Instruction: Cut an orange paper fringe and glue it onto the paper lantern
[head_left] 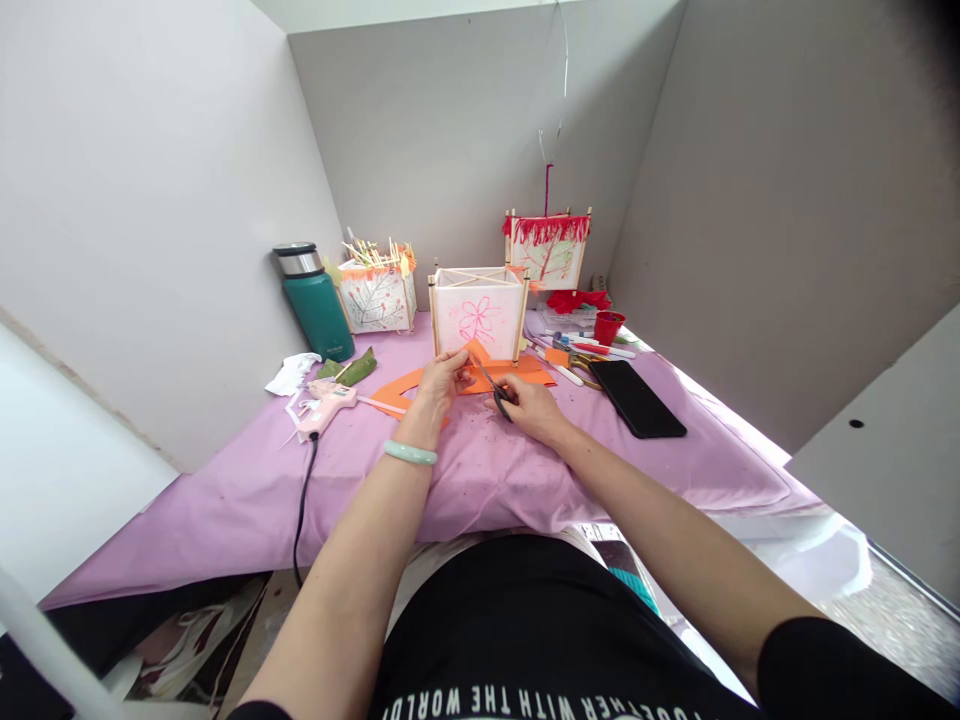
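Note:
Between the fingers of my left hand (pixel 445 380) is a small piece of orange paper (pixel 478 350). My right hand (pixel 529 405) grips a pair of scissors (pixel 501 393) by its dark handles, with the blades pointing up and left at that paper. Beneath and around both hands lie larger orange paper sheets (pixel 517 376). Just behind the hands stands a white paper lantern (pixel 481 312) framed with sticks, a pink flower drawn on its front. Whether the blades touch the paper I cannot tell.
On the left are a pink glue gun (pixel 330 405) with a black cord, a leaf (pixel 356 368), a crumpled tissue (pixel 292 374) and a green bottle (pixel 319 312). Behind, another lantern (pixel 375 300) holds sticks; a red-fringed one (pixel 547 258) hangs. A phone (pixel 637 398), markers and red cup (pixel 608 326) lie right.

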